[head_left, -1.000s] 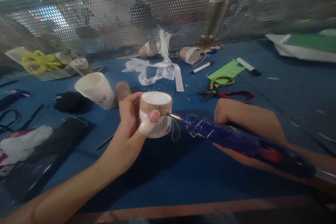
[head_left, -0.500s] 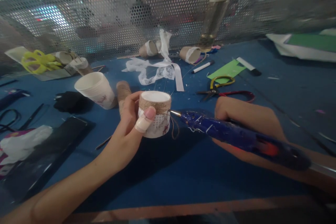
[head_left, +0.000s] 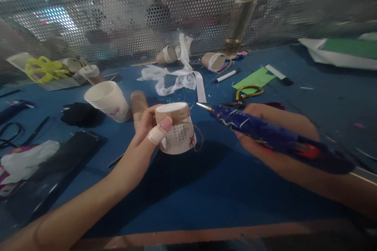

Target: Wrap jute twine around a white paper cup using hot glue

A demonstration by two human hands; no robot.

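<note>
A white paper cup (head_left: 178,137), held upside down, has brown twine (head_left: 176,115) wound around its upper part, with a loose end curling off its right side. My left hand (head_left: 150,129) is closed around the cup from the left, its bandaged thumb pressing on the twine. In my right hand (head_left: 273,137) is a blue hot glue gun (head_left: 256,129). Its metal nozzle points left and sits just above and right of the cup, apart from it. Behind my left hand lies a twine roll (head_left: 138,104).
Stacked paper cups (head_left: 107,100) stand at left, near yellow scissors (head_left: 45,70). White lace ribbon (head_left: 176,80) lies at the back, between twine-wrapped cups (head_left: 213,61). Yellow-and-red handled snips (head_left: 249,91) rest partly behind my right hand. A perforated metal screen (head_left: 123,19) rises behind.
The glue gun's nozzle has lifted off the twine, moving up and right. The cup has tilted, its base end leaning left. My left thumb has shifted slightly left.
</note>
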